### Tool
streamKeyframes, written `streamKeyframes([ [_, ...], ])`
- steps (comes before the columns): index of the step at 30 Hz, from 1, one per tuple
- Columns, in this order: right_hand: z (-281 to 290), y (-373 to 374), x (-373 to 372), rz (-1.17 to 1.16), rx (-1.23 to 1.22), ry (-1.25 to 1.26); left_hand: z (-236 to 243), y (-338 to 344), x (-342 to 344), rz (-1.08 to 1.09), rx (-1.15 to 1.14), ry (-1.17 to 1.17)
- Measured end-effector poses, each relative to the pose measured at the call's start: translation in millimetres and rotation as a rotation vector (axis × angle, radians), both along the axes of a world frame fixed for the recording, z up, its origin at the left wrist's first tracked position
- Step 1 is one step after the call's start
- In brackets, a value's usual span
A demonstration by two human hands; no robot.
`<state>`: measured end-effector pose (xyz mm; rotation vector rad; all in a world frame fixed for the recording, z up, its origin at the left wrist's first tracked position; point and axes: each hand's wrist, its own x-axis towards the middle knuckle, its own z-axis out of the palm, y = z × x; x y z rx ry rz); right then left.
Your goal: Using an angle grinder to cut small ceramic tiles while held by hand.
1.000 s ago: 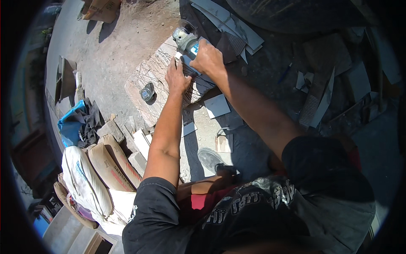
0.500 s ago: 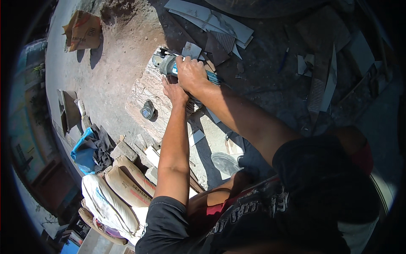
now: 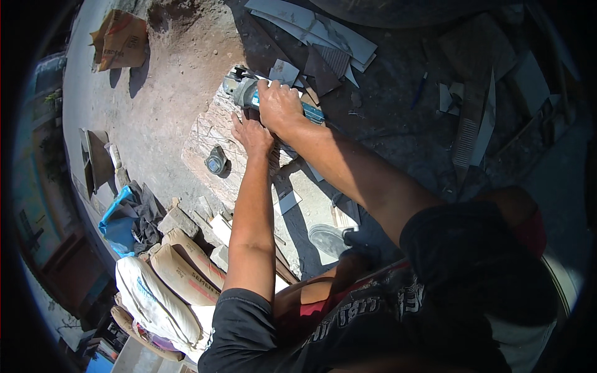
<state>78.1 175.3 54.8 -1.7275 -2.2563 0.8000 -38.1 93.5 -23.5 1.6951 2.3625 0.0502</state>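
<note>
My right hand [image 3: 281, 109] is wrapped over the body of a teal and grey angle grinder [image 3: 246, 93]. The tool's head points to the far left, above a pale, heavily scored slab [image 3: 200, 138]. Just nearer than the grinder, my left hand [image 3: 253, 137] lies low over the slab with its fingers stretched out. Whether a thin workpiece lies beneath those fingers is hard to make out. A small dark object with a blue face [image 3: 216, 161], which looks like a tape measure, rests on the slab left of my left hand. The grinder's disc is mostly hidden.
Cut tile pieces [image 3: 317, 31] lie beyond the slab, with more tile offcuts [image 3: 482, 127] at the right. Filled sacks [image 3: 186, 267], a white sack [image 3: 155, 295] and a blue plastic bag [image 3: 118, 224] sit at the near left. A brown paper bag [image 3: 122, 42] stands at far left.
My left hand has drawn slightly back and to the left, a little away from the grinder. My right hand keeps its grip on the grinder, nearly in place.
</note>
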Motion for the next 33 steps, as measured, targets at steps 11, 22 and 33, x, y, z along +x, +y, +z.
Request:
streamKeyframes([
  [11,3.1,0.4,-5.1,0.018,-0.039,-0.038,12.6,-8.4,-3.6,-0.129,-0.056,0.073],
  [22,18.5,1.8,-4.8,0.035,-0.086,-0.01,23.7,-5.2,-3.4,-0.115,-0.104,0.051],
  [33,9.2,3.3,-6.7,0.02,-0.053,-0.046,10.6,-5.1,-26.1,-0.249,-0.018,0.107],
])
